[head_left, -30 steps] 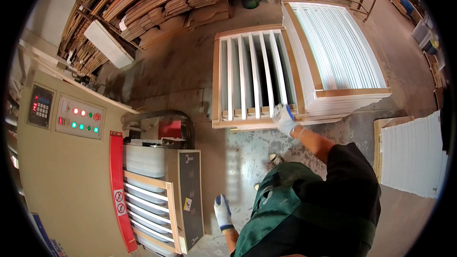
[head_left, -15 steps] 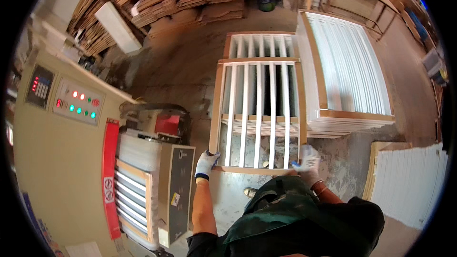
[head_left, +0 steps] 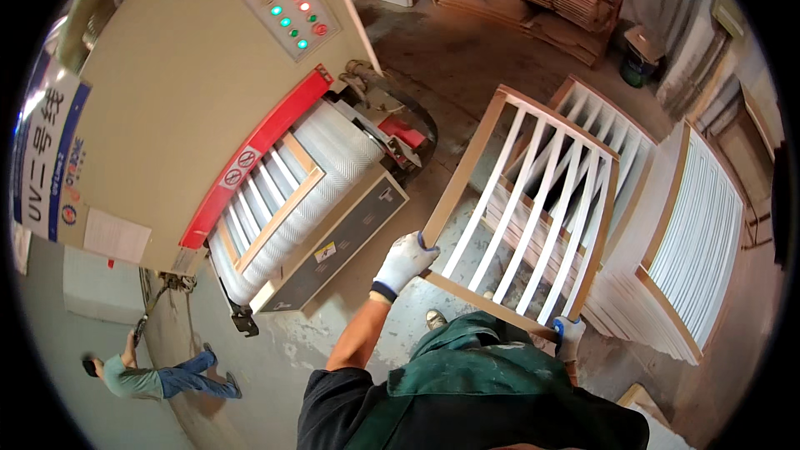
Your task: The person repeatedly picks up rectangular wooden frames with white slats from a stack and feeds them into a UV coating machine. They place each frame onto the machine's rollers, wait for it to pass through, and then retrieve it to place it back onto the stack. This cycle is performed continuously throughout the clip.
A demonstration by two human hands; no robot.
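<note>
A white-slatted panel with brown edges (head_left: 492,307) is held in front of me, tilted in the view. My left hand (head_left: 406,262), in a white glove, is closed on its near left corner. At its near right corner my gloved right hand (head_left: 569,335) grips the frame, some of its fingers hidden. Behind the held panel, partly covered by it, stands a stack of similar slatted panels (head_left: 637,158). To my left another slatted panel (head_left: 279,221) lies on the white textured conveyor belt (head_left: 340,171), partly under the machine's red-edged opening.
A beige machine (head_left: 158,108) with a lit control panel (head_left: 292,12) rises on the left. A taller stack of white panels (head_left: 696,233) stands on the right. Shelves of brown boards (head_left: 533,0) and a dark bucket (head_left: 640,58) are at the back. Another person (head_left: 167,379) walks at lower left.
My view has turned left, bringing the machine and conveyor nearer the middle and the other person into sight. The held panel has swung from straight to slanted, its near left corner lifted away from the stack.
</note>
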